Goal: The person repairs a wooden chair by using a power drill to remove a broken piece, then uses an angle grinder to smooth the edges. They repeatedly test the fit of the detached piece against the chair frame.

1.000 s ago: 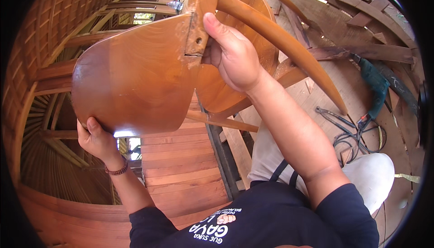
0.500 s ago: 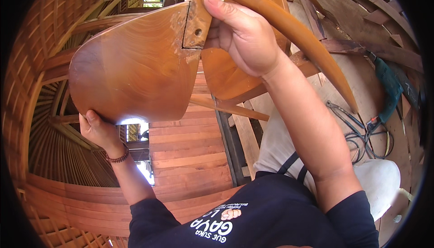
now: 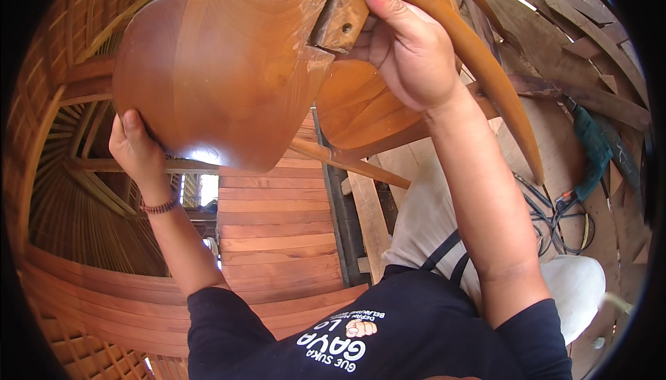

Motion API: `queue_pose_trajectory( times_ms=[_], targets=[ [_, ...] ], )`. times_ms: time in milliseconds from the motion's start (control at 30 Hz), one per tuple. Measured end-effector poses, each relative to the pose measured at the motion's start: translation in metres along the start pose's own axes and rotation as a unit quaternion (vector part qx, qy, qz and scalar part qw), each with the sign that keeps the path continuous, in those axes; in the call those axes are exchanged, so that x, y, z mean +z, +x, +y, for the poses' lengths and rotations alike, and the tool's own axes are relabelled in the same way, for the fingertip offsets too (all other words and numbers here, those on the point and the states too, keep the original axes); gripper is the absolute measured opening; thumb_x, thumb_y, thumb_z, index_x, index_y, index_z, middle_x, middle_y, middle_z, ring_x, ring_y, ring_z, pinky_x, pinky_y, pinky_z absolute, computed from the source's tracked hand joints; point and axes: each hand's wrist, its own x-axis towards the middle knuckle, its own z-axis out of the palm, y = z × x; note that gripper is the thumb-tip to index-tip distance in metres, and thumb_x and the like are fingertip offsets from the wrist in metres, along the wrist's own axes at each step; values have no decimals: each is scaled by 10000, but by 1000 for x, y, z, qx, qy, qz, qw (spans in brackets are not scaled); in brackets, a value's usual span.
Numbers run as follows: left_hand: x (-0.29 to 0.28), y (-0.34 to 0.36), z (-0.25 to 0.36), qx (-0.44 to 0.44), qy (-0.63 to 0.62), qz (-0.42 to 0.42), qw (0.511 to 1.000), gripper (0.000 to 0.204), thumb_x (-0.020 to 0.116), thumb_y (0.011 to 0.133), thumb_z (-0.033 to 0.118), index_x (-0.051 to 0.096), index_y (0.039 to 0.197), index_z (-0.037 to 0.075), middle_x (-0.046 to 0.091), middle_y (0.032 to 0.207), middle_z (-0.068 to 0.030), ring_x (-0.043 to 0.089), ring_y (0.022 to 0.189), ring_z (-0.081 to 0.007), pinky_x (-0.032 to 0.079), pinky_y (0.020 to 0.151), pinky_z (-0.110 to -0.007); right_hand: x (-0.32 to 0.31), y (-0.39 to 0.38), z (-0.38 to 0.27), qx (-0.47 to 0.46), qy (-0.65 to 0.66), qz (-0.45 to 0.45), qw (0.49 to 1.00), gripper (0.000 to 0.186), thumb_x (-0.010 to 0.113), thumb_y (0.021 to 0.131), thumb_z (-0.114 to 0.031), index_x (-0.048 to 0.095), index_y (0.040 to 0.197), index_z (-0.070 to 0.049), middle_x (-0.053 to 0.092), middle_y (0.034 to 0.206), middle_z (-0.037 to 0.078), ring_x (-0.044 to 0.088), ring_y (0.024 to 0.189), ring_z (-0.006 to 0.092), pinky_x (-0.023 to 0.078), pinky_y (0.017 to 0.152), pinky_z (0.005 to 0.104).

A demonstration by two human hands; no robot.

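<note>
A broad curved wooden chair back panel (image 3: 215, 68) fills the upper left, its varnish glossy. My left hand (image 3: 139, 148) grips its lower left edge, thumb on the near face and fingers behind. At the panel's right end, a wooden chair post (image 3: 352, 14) with a round hole meets it at a notched joint. A dark wedge-shaped gap shows there, with rough, scuffed wood around it. My right hand (image 3: 414, 57) is closed round the post, thumb lying along it; its fingers are partly hidden. The chair's seat (image 3: 368, 106) and a curved leg (image 3: 496, 85) extend beyond my right hand.
A teal power drill (image 3: 592, 148) lies on the boards at the right, its dark cord (image 3: 555, 224) coiled beside it. Wood offcuts (image 3: 590, 50) are scattered at the upper right. Below the panel runs a reddish plank surface (image 3: 277, 224); slatted woodwork (image 3: 76, 137) stands at the left.
The joint gap has opened wider as the panel and post tilt apart. My right hand and the post have shifted right; my left hand has risen with the panel's edge.
</note>
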Motion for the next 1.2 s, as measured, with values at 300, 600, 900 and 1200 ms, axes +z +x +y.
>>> queue_pose_trajectory(
  times_ms=[300,600,900,1200],
  targets=[
    [13,22,-6,7,-59,-19,998,428,557,1032,353,670,1088,-57,672,963,-1,562,861,-61,449,767,-218,-7,0,10,6,-16,53,998,492,379,1072,-399,518,1353,-19,662,1209,136,671,1077,253,561,912,413],
    [19,38,-14,-31,-66,-63,995,386,601,1009,344,680,1009,-34,630,852,43,511,754,-26,409,684,-184,6,-3,11,21,-151,85,985,523,341,1081,-413,507,1360,-2,640,1263,145,649,1138,259,565,917,430],
    [39,60,-18,-18,-106,-93,990,429,613,993,389,690,1031,-32,679,879,6,559,791,-53,454,714,-220,12,-4,3,38,-223,130,965,517,392,1068,-436,530,1329,-12,653,1219,112,661,1061,232,578,861,399],
    [26,36,-11,-15,-12,-27,999,461,653,961,416,692,1078,-29,693,845,-15,578,783,-63,469,729,-233,19,-7,7,41,-218,164,961,494,426,1061,-426,544,1321,-23,666,1201,111,681,1010,216,591,831,370]
  ],
)
